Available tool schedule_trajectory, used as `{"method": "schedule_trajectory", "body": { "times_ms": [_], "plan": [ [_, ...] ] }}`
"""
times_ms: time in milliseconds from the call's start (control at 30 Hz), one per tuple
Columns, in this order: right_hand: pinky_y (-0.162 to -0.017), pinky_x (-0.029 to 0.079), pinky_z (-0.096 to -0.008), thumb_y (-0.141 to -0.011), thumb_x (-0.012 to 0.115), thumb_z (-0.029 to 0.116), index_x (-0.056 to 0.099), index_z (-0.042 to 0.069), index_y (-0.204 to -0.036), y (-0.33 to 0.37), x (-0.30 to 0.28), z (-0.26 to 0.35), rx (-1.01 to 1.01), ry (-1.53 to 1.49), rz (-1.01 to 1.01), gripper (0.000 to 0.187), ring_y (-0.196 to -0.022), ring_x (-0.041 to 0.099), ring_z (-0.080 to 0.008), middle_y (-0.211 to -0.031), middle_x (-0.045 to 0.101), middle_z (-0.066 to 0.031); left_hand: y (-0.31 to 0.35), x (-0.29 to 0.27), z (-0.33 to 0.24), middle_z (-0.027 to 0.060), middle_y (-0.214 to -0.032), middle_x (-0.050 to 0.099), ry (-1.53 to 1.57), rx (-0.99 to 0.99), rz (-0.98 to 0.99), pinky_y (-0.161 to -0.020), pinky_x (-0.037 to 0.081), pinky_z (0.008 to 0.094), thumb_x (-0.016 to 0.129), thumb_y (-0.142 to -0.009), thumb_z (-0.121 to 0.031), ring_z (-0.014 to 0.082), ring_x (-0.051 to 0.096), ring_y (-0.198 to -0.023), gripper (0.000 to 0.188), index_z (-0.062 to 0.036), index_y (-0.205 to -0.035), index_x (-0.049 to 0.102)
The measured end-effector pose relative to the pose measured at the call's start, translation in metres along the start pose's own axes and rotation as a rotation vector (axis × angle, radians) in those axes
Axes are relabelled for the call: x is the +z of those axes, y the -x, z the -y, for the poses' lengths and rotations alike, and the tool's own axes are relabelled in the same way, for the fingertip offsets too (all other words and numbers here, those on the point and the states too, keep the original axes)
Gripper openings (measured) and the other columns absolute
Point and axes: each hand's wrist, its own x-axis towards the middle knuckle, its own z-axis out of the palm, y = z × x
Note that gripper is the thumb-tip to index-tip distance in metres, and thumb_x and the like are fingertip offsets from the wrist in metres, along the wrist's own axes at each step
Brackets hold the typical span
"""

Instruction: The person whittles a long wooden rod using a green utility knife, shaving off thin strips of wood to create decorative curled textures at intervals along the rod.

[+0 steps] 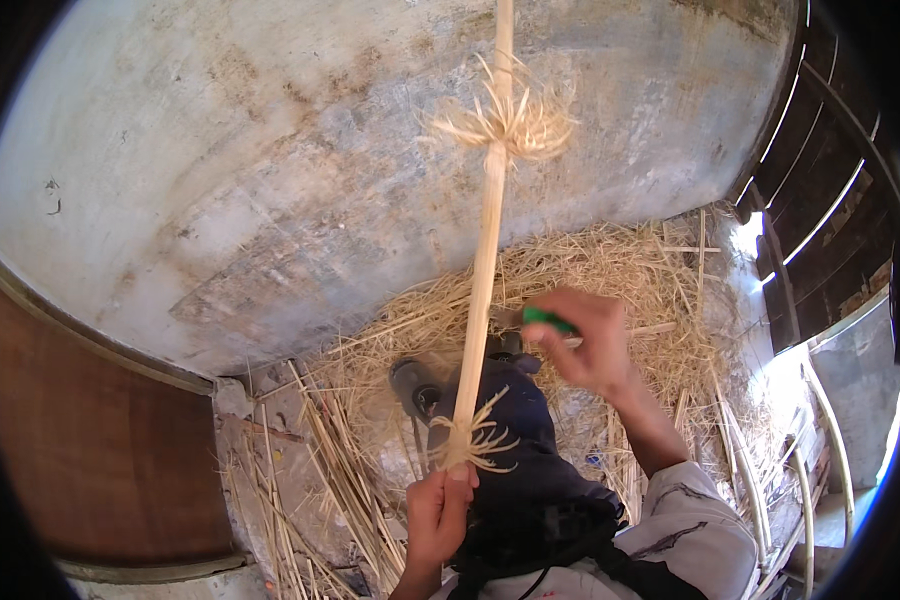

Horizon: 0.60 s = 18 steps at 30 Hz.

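My left hand [434, 512] grips the lower end of a long pale wooden stick [484, 260], which rises away from me and runs out of the top of the view. Just above my fingers a ring of curled shavings [478, 443] still clings to the stick, and a thicker tuft [510, 125] sticks out farther up. To the right of the stick, my right hand [592, 345] is closed round a green handle [550, 320]. A short dark blade seems to point from the handle toward the stick, though it is blurred.
Loose straw-coloured shavings [610, 265] cover the floor ahead. Thin sticks [345, 465] lie in a bundle at the left, and pale poles [745, 470] lean at the right. A stained wall [270, 180] stands in front, with a brown panel [100, 440] at the left.
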Motion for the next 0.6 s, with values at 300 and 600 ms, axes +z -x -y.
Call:
{"method": "schedule_trajectory", "body": {
  "times_ms": [300,600],
  "plan": [
    [-0.051,0.047,-0.0374,-0.082,0.087,0.038,0.077,0.016,-0.100,0.023,0.005,0.025,-0.197,0.132,0.187,0.030,-0.055,0.061,-0.0240,-0.069,0.058,-0.0008,-0.022,0.011,-0.018,0.0038,-0.065,0.055,-0.179,0.138,-0.086,-0.055,0.039,0.0286,0.054,-0.109,-0.016,0.0099,0.052,-0.059,0.025,-0.0005,-0.096,0.068],
    [-0.050,0.045,-0.0346,-0.080,0.088,0.039,0.077,0.017,-0.099,0.028,0.005,0.029,-0.205,0.193,0.094,0.031,-0.055,0.060,-0.0204,-0.068,0.055,0.0009,-0.017,0.014,-0.025,-0.0029,-0.062,0.049,-0.149,0.110,-0.044,-0.052,0.030,0.0256,0.053,-0.112,-0.020,0.0040,0.042,-0.056,0.033,0.0001,-0.088,0.065]
  ]
}}
